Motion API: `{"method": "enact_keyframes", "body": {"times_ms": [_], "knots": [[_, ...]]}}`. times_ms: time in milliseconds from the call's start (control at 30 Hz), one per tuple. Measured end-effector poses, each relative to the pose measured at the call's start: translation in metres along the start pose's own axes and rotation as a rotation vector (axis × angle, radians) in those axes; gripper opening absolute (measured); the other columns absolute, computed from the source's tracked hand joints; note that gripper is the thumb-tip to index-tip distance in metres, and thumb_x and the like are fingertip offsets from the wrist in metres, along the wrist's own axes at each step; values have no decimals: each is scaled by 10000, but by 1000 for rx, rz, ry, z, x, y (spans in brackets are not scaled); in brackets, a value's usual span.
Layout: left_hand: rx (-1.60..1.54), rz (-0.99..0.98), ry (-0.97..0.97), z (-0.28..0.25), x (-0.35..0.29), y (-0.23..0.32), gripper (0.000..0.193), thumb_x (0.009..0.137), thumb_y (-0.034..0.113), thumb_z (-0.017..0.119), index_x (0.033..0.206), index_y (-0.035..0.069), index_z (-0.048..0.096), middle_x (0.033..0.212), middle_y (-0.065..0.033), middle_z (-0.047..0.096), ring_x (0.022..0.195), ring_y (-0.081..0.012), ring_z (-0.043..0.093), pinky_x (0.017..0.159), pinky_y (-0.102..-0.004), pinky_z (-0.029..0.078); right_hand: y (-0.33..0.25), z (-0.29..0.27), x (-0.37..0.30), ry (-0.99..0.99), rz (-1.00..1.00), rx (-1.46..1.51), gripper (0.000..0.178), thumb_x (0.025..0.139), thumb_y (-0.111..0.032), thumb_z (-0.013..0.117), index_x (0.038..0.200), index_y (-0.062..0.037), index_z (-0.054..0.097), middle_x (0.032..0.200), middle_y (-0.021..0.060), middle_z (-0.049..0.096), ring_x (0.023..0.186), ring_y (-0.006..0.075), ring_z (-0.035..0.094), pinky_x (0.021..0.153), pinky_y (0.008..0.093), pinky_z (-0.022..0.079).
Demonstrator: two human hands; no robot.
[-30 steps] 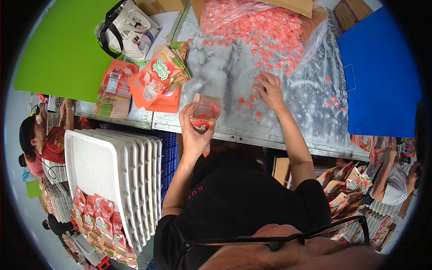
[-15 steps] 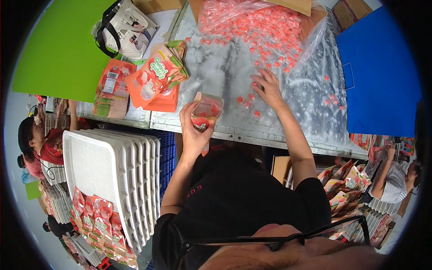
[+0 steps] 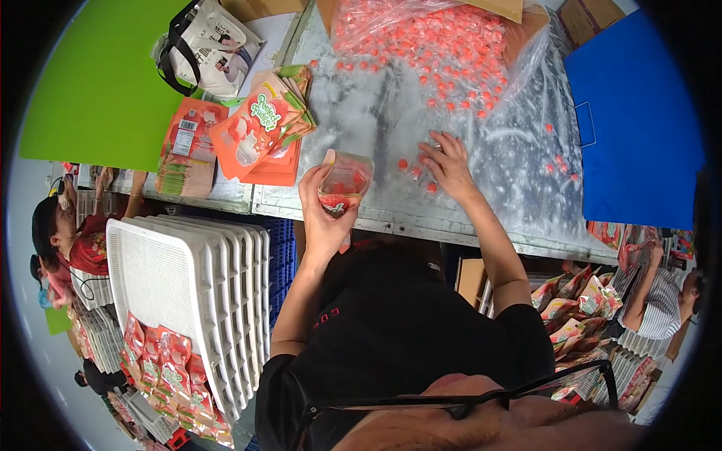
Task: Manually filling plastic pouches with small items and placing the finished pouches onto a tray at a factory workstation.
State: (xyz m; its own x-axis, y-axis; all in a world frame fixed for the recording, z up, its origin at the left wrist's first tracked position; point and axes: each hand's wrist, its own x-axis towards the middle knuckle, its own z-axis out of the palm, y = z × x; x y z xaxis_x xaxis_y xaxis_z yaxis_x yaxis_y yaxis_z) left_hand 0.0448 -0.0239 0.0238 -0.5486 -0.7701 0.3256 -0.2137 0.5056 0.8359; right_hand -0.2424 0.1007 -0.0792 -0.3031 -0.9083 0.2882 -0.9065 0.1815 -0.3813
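In my left hand, an opened red pouch is gripped with its mouth facing up; some red pieces show inside. My right hand is low over the metal table, palm down, fingers stretched out. Beside its fingertips, between it and the pouch, lie a few small wrapped red candies. Whatever is under the right palm is hidden. Farther back, a large heap of the same candies spills out of a plastic-lined cardboard box.
Stacked flat pouches and a white tote bag lie at the left. White trays with filled pouches stand lower left. A blue panel borders the table's right. Co-workers sit on both sides.
My right hand has moved slightly toward me and right, its fingers lying flatter. A few candies near the heap have shifted. The left hand still holds the pouch, which now shows more pieces inside.
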Motion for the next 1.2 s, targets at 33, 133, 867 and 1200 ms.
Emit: {"method": "enact_keyframes", "body": {"times_ms": [33, 133, 867, 1200], "knots": [[-26, -13, 4, 0, -1, -3, 767, 665, -35, 759, 1364, 32, 451, 1341, -178, 429, 1280, -336, 446, 1089, -419, 372, 2, 1, 1, 0, 1, 0, 470, 894, -232, 679, 1352, -179, 585, 1493, 118, 404, 1385, 367, 347, 1160, 478, 260], [-33, -23, 18, -3, -4, -6, 778, 648, -46, 754, 1361, 36, 454, 1349, -189, 425, 1274, -362, 443, 1090, -435, 368, -1, -5, 4, 54, 58, 194, 492, 898, -191, 680, 1373, -152, 560, 1504, 137, 385, 1374, 376, 354, 1143, 455, 301], [-21, -34, 24, -3, -6, -7, 757, 655, -21, 761, 1351, 37, 469, 1350, -191, 436, 1279, -364, 440, 1093, -439, 362, 42, -39, -5, 422, 234, -316, 419, 875, -160, 689, 1285, -106, 625, 1363, 143, 554, 1253, 366, 494, 1057, 449, 392], [24, -1, 23, -1, -2, -2, 752, 662, -27, 752, 1354, 40, 465, 1349, -194, 433, 1271, -361, 450, 1090, -442, 367, -33, -18, -4, 62, 27, 83, 587, 794, -307, 752, 1336, -144, 595, 1489, 147, 421, 1392, 393, 328, 1141, 554, 269]]}}
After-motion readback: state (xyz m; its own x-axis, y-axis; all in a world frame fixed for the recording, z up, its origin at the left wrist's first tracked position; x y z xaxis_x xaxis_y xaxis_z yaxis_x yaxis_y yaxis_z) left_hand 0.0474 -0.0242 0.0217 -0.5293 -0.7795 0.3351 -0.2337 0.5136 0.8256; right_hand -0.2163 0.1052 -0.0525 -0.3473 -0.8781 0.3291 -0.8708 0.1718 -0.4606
